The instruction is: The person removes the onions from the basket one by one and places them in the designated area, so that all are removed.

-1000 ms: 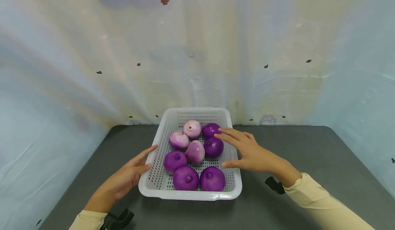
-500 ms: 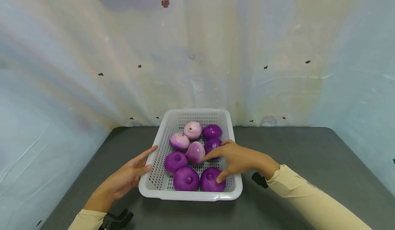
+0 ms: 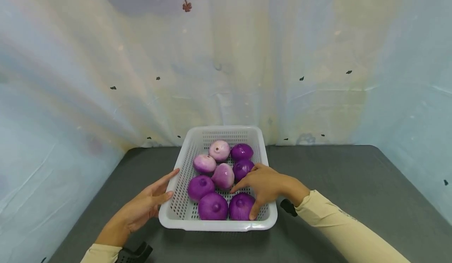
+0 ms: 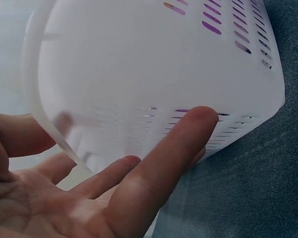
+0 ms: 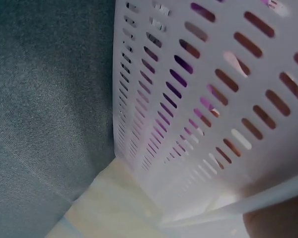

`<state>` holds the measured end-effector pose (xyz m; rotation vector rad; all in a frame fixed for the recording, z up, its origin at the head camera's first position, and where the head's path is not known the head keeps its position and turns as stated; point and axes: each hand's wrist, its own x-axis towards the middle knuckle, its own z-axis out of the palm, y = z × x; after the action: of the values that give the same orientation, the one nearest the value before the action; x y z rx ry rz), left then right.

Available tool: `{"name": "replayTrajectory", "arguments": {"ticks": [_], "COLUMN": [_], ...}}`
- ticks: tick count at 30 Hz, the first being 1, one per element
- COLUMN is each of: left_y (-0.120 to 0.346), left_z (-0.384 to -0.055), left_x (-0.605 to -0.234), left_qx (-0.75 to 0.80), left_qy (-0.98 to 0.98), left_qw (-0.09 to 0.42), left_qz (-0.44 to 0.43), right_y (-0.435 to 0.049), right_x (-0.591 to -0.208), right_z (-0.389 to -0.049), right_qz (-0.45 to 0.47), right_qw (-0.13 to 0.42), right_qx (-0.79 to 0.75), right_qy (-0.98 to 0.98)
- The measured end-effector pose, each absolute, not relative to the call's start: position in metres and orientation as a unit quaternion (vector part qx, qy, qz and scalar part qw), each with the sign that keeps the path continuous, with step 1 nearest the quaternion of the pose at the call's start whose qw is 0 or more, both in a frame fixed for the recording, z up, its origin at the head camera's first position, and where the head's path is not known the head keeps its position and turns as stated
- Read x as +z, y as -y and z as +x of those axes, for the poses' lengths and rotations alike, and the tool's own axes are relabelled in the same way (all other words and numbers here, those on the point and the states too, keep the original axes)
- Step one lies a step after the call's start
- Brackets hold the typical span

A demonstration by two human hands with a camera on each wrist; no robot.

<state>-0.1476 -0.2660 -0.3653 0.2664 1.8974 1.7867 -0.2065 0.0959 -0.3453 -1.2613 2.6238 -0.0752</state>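
Observation:
A white perforated plastic basket [image 3: 176, 224] holds several purple and pale pink-purple onions [image 3: 213, 206]. My right hand [image 3: 266, 184] reaches over the basket's right rim, its fingers and thumb curled around the front-right purple onion [image 3: 241, 207]. That onion still sits on the basket floor, partly hidden by the thumb. My left hand [image 3: 144, 204] rests at the left side of the basket with fingers extended; in the left wrist view the fingers [image 4: 159, 173] lie along the basket's outer wall. Through the slots in the right wrist view, bits of purple onion [image 5: 176, 82] show.
Dark grey cloth covers the table [image 3: 328, 169] under the basket. Behind and beside it hangs a pale patterned curtain [image 3: 240, 59]. Two more dark purple onions [image 3: 241, 152] lie at the basket's right side, close to my right fingers.
My right hand has come down and toward me from above the basket's right side, and its fingers have closed around the front-right onion. My left hand has stayed at the left side.

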Motion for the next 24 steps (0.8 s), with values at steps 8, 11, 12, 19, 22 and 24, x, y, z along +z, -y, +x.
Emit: {"name": "replayTrajectory", "arguments": {"ticks": [8, 11, 12, 19, 22, 24], "left_y": [0.2648, 0.2642, 0.264, 0.2645, 0.2645, 0.264], "left_z": [-0.1498, -0.1486, -0.1482, -0.1464, -0.146, -0.1455], "left_x": [-0.3621, -0.3615, -0.3614, -0.3614, -0.3628, -0.3642], "left_qx": [0.652, 0.654, 0.654, 0.65, 0.65, 0.65], "left_qy": [-0.707, -0.707, -0.707, -0.712, -0.712, -0.713], "left_qw": [0.252, 0.25, 0.25, 0.246, 0.245, 0.244], "left_qz": [0.106, 0.1, 0.098, 0.1, 0.099, 0.095], "right_y": [-0.092, -0.0908, -0.0904, -0.0866, -0.0867, -0.0881], "right_x": [-0.3412, -0.3409, -0.3412, -0.3455, -0.3479, -0.3495], "right_z": [-0.2062, -0.2057, -0.2057, -0.206, -0.2057, -0.2052], "right_qz": [-0.424, -0.43, -0.432, -0.463, -0.467, -0.462], "right_qw": [0.108, 0.107, 0.106, 0.081, 0.076, 0.077], "right_qx": [0.012, 0.02, 0.022, 0.023, 0.006, -0.012], "right_qy": [-0.899, -0.896, -0.895, -0.882, -0.881, -0.883]}}
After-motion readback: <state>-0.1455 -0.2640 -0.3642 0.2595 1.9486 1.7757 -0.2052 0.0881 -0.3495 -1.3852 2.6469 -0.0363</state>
